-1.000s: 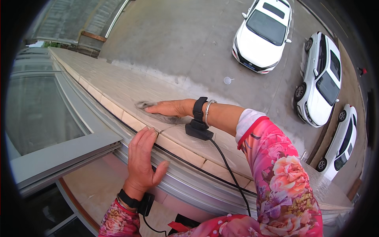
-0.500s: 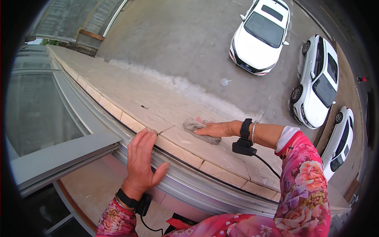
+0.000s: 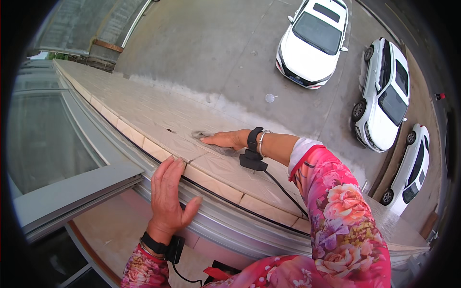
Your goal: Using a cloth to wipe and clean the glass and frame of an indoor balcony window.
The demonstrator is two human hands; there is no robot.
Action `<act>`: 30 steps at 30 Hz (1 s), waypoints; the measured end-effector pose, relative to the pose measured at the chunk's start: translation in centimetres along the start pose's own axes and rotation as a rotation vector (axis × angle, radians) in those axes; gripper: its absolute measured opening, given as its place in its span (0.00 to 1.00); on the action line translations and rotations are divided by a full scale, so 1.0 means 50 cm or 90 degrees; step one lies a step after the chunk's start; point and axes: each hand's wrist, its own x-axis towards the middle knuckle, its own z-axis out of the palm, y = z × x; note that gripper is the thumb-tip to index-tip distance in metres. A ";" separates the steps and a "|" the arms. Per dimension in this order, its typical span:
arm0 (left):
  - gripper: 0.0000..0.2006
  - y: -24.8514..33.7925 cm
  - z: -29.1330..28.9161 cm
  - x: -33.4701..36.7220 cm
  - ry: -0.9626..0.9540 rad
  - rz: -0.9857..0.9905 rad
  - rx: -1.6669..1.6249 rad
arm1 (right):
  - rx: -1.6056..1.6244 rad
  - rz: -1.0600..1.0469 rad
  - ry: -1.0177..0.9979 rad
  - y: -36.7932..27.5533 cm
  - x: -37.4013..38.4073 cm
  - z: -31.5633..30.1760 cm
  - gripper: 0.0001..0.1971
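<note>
While the left hand [image 3: 169, 199] stays flat and open on the frame [image 3: 216, 223], the rag [image 3: 211, 143] is swept back leftward along the ledge [image 3: 158, 115] under the right hand [image 3: 229, 139], palm pressed down; wiping is judged ongoing. Rag mostly covered; cars [image 3: 314, 41] below cropped.

Your sleeve [image 3: 336, 211] is bright pink with a pattern of pale roses and green leaves, and it has a white cuff. On your right hand [image 3: 229, 139] you wear a black band and a silver bracelet. The cloth [image 3: 209, 142] is grey. The ledge [image 3: 144, 115] has beige tiles. Three cars [image 3: 314, 41] below are white.
</note>
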 end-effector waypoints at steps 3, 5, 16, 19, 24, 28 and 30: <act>0.33 -0.002 0.004 0.009 0.007 -0.001 -0.001 | -0.031 -0.092 -0.001 -0.092 0.010 0.009 0.43; 0.32 0.001 0.003 0.002 -0.003 -0.011 -0.020 | -0.064 -0.174 -0.015 -0.105 0.005 0.026 0.43; 0.30 0.008 -0.008 0.004 -0.021 -0.030 0.019 | -0.091 0.367 0.052 0.466 -0.280 -0.059 0.53; 0.29 0.016 -0.008 0.009 -0.025 -0.034 0.016 | -0.026 0.572 0.080 0.677 -0.427 -0.063 0.52; 0.29 0.013 -0.004 0.005 -0.035 -0.039 0.010 | -0.167 0.742 0.048 0.753 -0.670 -0.021 0.47; 0.29 0.013 0.002 0.012 -0.032 -0.035 0.001 | -0.073 0.775 0.110 0.742 -0.765 0.022 0.45; 0.29 0.016 -0.001 0.015 -0.046 -0.031 0.019 | -0.038 0.768 0.133 0.726 -0.778 0.039 0.45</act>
